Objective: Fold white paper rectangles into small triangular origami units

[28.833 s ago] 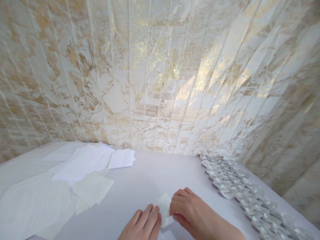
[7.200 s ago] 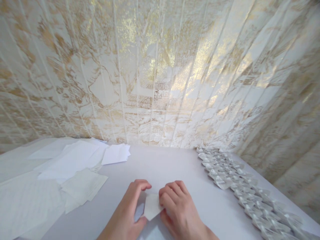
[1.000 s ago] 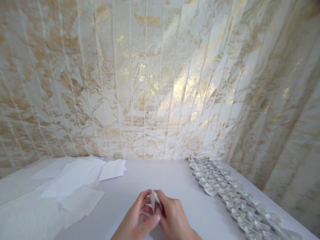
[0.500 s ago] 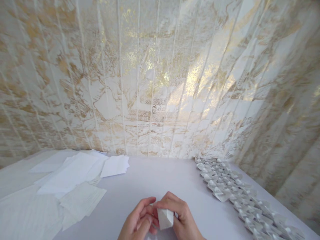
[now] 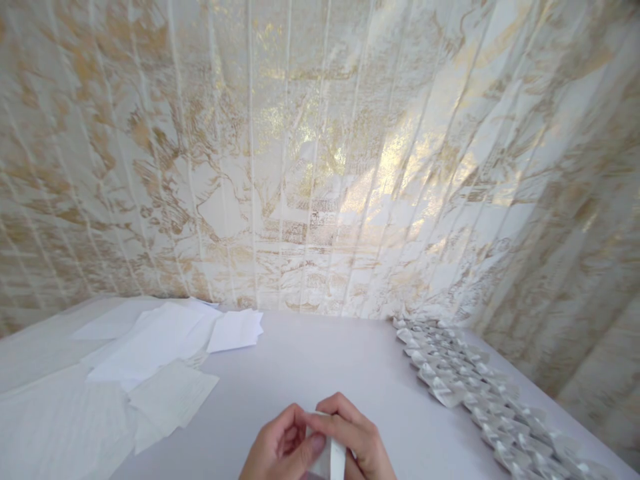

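Observation:
A small folded piece of white paper (image 5: 337, 460) is held between my two hands, low in the middle of the view. My left hand (image 5: 285, 443) pinches it from the left, with the thumb pressed on its face. My right hand (image 5: 357, 437) grips it from the right, index finger across its top edge. Its lower end runs close to the bottom of the picture, and my fingers cover much of it. Both hands are above the pale tabletop (image 5: 310, 360).
Loose white sheets (image 5: 150, 340) and printed paper (image 5: 173, 397) lie spread at the left. A small stack of white paper pieces (image 5: 235, 330) is beside them. Rows of folded paper pieces (image 5: 465, 380) line the right side. A gold-patterned curtain (image 5: 300, 167) hangs behind the table.
My hands have come closer together, and my left thumb now presses on the folded paper. The paper is turned, showing a narrower side. The view has shifted slightly.

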The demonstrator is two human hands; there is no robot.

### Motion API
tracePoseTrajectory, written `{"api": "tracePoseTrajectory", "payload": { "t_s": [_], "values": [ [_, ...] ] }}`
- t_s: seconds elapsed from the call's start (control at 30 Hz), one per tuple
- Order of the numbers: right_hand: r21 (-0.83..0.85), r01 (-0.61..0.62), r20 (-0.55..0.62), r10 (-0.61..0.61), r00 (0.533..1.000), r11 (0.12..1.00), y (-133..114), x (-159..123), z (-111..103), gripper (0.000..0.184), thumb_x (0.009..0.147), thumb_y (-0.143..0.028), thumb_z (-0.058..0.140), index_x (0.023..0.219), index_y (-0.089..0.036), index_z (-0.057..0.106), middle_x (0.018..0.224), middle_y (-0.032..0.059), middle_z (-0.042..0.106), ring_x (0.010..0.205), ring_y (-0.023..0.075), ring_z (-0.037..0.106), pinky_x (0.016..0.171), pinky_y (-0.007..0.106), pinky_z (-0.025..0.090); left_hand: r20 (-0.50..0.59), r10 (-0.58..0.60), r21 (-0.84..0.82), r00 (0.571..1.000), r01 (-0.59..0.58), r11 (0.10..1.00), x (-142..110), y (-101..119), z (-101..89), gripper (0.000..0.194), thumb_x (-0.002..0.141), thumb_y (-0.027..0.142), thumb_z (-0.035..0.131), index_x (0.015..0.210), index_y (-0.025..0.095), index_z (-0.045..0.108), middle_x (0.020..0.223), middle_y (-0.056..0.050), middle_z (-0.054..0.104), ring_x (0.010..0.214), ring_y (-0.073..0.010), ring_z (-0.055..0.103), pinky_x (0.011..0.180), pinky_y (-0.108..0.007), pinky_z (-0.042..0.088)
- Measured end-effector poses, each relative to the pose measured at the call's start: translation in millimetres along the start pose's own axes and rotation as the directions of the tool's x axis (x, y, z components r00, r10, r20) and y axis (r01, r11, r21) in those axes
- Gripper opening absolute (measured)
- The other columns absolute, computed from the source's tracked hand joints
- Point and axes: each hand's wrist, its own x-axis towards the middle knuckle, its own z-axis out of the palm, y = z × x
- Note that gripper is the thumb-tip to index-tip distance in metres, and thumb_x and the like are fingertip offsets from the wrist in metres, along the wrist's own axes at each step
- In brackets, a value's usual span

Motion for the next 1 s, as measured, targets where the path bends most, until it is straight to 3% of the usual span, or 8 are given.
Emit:
{"api": "tracePoseTrajectory", "payload": {
  "t_s": [0.13,0.27,0.43,0.57,0.73,0.83,1.0],
  "values": [
    [0.018,0.047,-0.031,-0.046,0.998,0.999,-1.5,3.1,-6.4,0.031,0.102,-0.037,0.043,0.122,-0.037,0.066,0.092,0.0051,0.066,0.079,0.0187,0.062,0.068,0.027,0.048,-0.007,0.104,0.169,0.995,-0.102,0.980,4.0,7.3,-10.4,0.050,0.076,0.066,0.067,0.069,0.021,0.047,0.064,0.007,0.039,0.063,-0.0139,0.042,0.059,-0.024,0.033],
    [0.012,-0.098,-0.138,0.098,0.986,0.995,-1.3,3.1,-11.6,0.030,0.102,-0.042,0.043,0.117,-0.031,0.066,0.093,0.0041,0.066,0.083,0.0190,0.062,0.072,0.027,0.048,0.072,0.184,0.464,0.980,-0.196,0.864,3.8,21.5,-14.8,0.041,0.088,0.055,0.057,0.067,0.022,0.045,0.065,0.005,0.041,0.064,-0.0150,0.042,0.063,-0.024,0.034],
    [-0.078,-0.087,-0.046,0.083,0.995,0.993,-6.9,8.9,-10.9,0.029,0.093,-0.048,0.060,0.085,-0.022,0.071,0.080,0.0030,0.063,0.078,0.0183,0.060,0.073,0.027,0.046,0.147,0.271,0.619,0.951,-0.302,0.725,0.1,27.4,-11.2,0.035,0.092,0.043,0.054,0.065,0.021,0.048,0.068,0.004,0.045,0.065,-0.0155,0.046,0.063,-0.024,0.034],
    [-0.057,-0.133,-0.151,0.123,0.981,0.990,-6.2,10.0,-11.9,0.029,0.092,-0.043,0.062,0.074,-0.021,0.066,0.073,0.0004,0.058,0.072,0.0165,0.056,0.069,0.026,0.043,0.096,0.274,0.540,0.957,-0.282,0.793,-1.1,24.8,-11.0,0.023,0.088,0.043,0.059,0.080,0.022,0.057,0.071,0.004,0.048,0.067,-0.0160,0.049,0.065,-0.023,0.039],
    [0.051,-0.147,-0.294,0.156,0.943,0.988,1.8,7.0,-11.8,0.026,0.094,-0.039,0.060,0.075,-0.021,0.061,0.077,-0.0005,0.054,0.072,0.0160,0.051,0.068,0.026,0.041,0.047,0.138,0.377,0.989,-0.146,0.915,1.1,16.4,-13.1,0.039,0.084,0.056,0.061,0.074,0.020,0.055,0.068,0.004,0.048,0.065,-0.0153,0.045,0.062,-0.024,0.036],
    [0.037,-0.103,-0.314,0.110,0.943,0.994,4.9,5.3,-9.1,0.023,0.095,-0.038,0.059,0.078,-0.022,0.062,0.079,-0.0002,0.053,0.073,0.0163,0.051,0.069,0.026,0.041,0.013,0.066,0.290,0.998,-0.067,0.955,3.2,14.5,-14.4,0.047,0.081,0.064,0.062,0.074,0.017,0.061,0.066,0.004,0.048,0.065,-0.0152,0.044,0.061,-0.024,0.035],
    [-0.011,-0.028,-0.276,0.024,0.961,1.000,5.7,1.9,-5.0,0.017,0.094,-0.036,0.061,0.083,-0.023,0.063,0.081,-0.0002,0.055,0.075,0.0163,0.053,0.070,0.026,0.042,-0.096,0.119,0.130,0.988,-0.106,0.986,0.3,24.3,-10.9,0.040,0.077,0.059,0.070,0.074,0.019,0.067,0.067,0.004,0.049,0.064,-0.0140,0.044,0.060,-0.022,0.035]
  ]
}}
